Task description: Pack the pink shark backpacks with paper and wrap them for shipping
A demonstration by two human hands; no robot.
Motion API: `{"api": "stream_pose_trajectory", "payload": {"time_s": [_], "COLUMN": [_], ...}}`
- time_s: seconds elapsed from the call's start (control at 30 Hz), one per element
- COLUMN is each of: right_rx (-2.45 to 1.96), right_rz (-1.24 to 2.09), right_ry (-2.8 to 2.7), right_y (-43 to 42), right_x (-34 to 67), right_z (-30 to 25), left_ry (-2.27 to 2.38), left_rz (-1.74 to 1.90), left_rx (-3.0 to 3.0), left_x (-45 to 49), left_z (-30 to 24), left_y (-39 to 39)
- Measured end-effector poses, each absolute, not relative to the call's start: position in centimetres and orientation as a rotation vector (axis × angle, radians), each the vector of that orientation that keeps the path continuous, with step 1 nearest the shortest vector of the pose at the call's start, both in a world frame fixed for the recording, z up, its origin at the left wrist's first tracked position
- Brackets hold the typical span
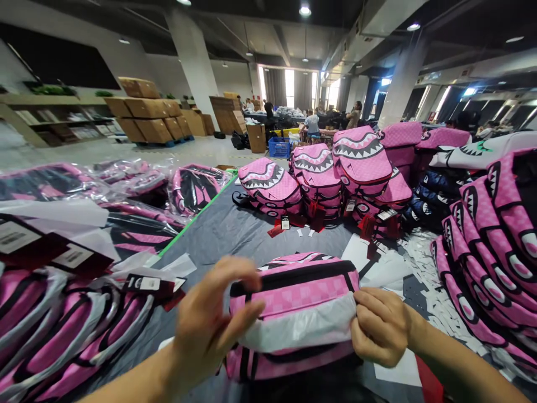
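Note:
A pink checkered backpack point(289, 302) with black trim lies on the table in front of me. A strip of thin white wrapping sheet point(302, 327) runs across its pink side. The fingers of my right hand point(377, 324) are pinched closed on the right end of this white sheet, at the bag's edge. My left hand point(220, 308) is at the bag's left end, slightly blurred, thumb and fingers apart with nothing between them. I cannot tell whether it touches the bag.
Pink backpacks with shark-teeth prints point(268, 182) are stacked at the back of the grey-covered table point(213, 229). More pink bags point(482, 257) lean at right beside white scraps point(436, 296). Left are plastic-wrapped bags point(197, 190) and tagged pink bags point(62, 336). Cartons point(146, 120) and people stand farther off.

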State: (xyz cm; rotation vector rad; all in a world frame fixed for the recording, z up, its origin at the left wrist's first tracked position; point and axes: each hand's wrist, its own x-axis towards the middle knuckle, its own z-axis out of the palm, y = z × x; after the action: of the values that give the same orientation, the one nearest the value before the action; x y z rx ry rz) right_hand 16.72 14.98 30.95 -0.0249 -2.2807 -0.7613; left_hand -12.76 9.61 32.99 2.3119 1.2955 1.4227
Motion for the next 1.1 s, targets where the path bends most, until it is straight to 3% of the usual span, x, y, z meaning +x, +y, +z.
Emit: {"api": "stream_pose_trajectory", "payload": {"time_s": [0.17, 0.27, 0.43, 0.53, 0.63, 0.77, 0.93, 1.1], "right_rx": [0.029, -0.015, -0.28, -0.508, -0.46, -0.445, -0.383, -0.466], "right_rz": [-0.911, -0.928, -0.713, -0.203, 0.303, 0.672, 0.799, 0.332], "right_ry": [-2.251, -2.201, -2.203, -2.344, -2.432, -2.111, -2.228, -2.55], "right_y": [18.7, 20.6, 22.0, 20.9, 20.1, 21.8, 24.7, 23.4], "right_x": [16.4, 16.1, 15.8, 16.7, 18.7, 20.7, 18.9, 16.6], "right_z": [33.8, 34.7, 33.9, 33.1, 32.8, 32.7, 32.4, 33.7], "left_ry": [0.945, 0.804, 0.958, 1.042, 1.094, 1.17, 1.35, 1.635], "left_rz": [0.521, 0.251, 0.369, 0.4, 0.445, 0.406, 0.432, 0.146], "left_rx": [1.927, 1.561, 1.426, 1.477, 1.611, 1.768, 2.278, 2.716], "left_x": [-7.7, -6.5, -6.5, -6.4, -6.1, -5.6, -5.0, -4.8], "left_z": [39.2, 39.7, 39.4, 39.3, 39.0, 39.1, 39.6, 38.9], "left_y": [16.0, 17.5, 18.3, 18.8, 18.9, 18.1, 16.9, 16.1]}}
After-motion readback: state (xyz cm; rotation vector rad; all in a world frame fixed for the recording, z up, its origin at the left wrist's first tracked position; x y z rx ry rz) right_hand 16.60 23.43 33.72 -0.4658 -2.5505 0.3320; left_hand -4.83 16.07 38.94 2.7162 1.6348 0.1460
